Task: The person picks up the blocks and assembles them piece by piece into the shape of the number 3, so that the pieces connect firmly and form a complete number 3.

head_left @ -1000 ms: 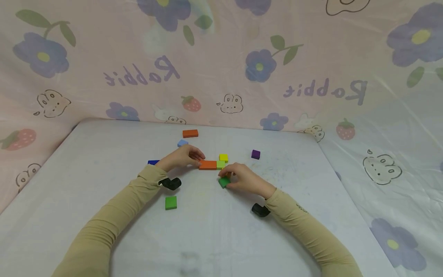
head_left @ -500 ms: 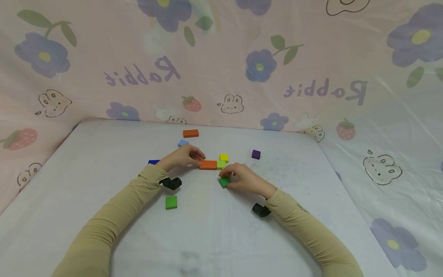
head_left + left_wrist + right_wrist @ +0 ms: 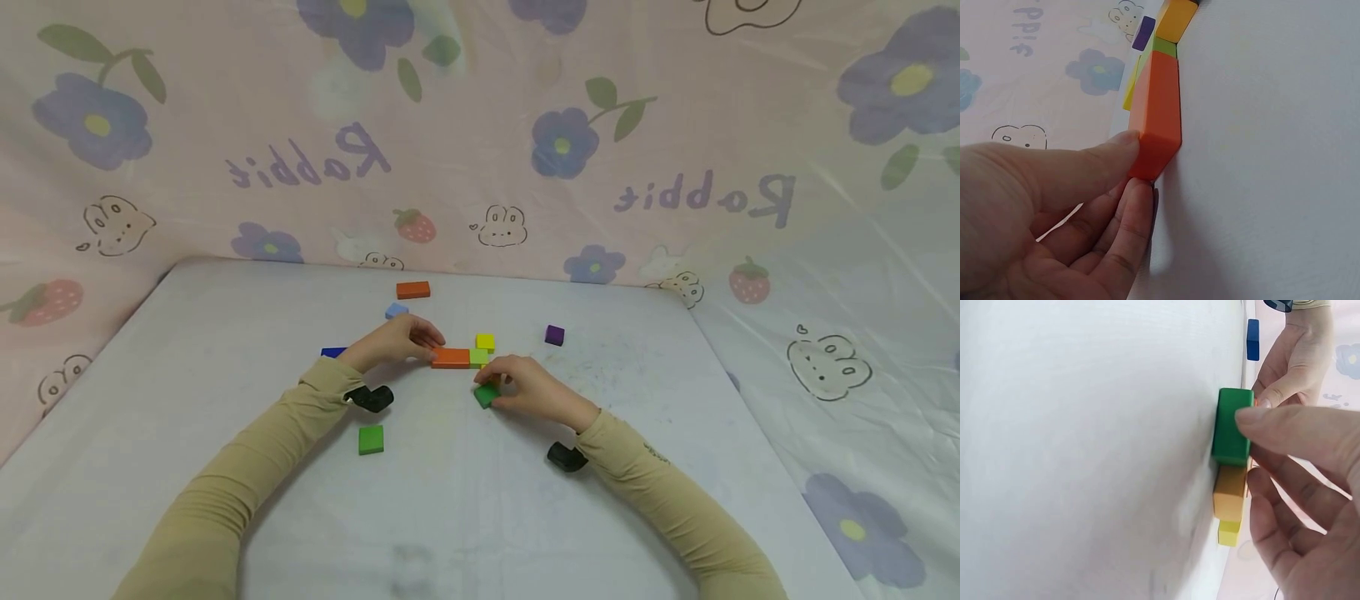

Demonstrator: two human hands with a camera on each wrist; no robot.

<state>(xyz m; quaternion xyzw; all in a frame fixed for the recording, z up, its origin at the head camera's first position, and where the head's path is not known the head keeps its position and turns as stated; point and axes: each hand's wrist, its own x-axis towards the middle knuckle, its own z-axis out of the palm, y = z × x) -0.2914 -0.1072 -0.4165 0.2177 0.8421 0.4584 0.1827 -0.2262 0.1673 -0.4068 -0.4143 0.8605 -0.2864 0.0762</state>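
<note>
My left hand point(image 3: 393, 340) is at the left end of a long orange block point(image 3: 450, 358). In the left wrist view its thumb and a finger pinch the block's near end point(image 3: 1154, 150). A light green block point(image 3: 478, 358) touches the orange block's right end, and a yellow block point(image 3: 485, 342) lies just behind. My right hand point(image 3: 536, 390) pinches a dark green block point(image 3: 486, 395), thumb on its near face in the right wrist view. An amber block point(image 3: 1230, 494) adjoins the dark green one and is mostly hidden by the right hand in the head view.
A flat green block point(image 3: 371, 439) lies nearer the person. Farther back are an orange-red block point(image 3: 413, 290), a light blue block point(image 3: 397, 311) and a purple cube point(image 3: 555, 335). A dark blue block point(image 3: 333, 352) is partly behind the left wrist. A patterned curtain point(image 3: 450, 167) borders the white table point(image 3: 450, 517).
</note>
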